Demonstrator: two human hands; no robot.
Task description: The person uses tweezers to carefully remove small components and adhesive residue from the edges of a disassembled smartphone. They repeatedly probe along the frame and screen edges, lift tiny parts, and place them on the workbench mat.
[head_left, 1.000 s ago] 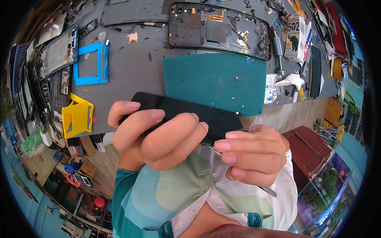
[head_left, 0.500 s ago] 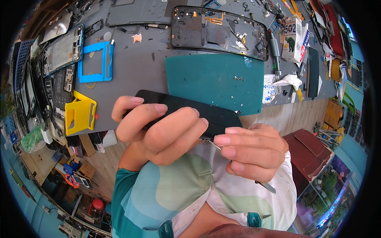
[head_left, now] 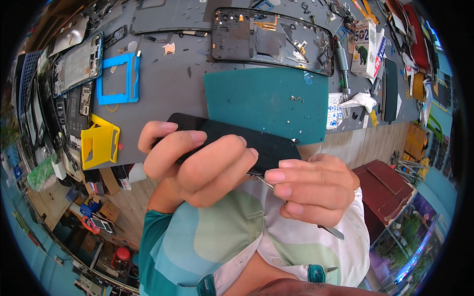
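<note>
Pretty messy bench (head_left: 163, 93), teal mat (head_left: 266, 101) laid on it, black slab (head_left: 274, 148) gripped by left hand (head_left: 200, 165) near the mat's close edge, metal tool (head_left: 333, 232) pinched by right hand (head_left: 318, 188), tip by the slab.

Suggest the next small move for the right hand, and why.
Perhaps ease the metal tool lightly along the near edge of the black panel: the right hand holds the tool's tip close to that edge, while the left hand grips the panel.
</note>
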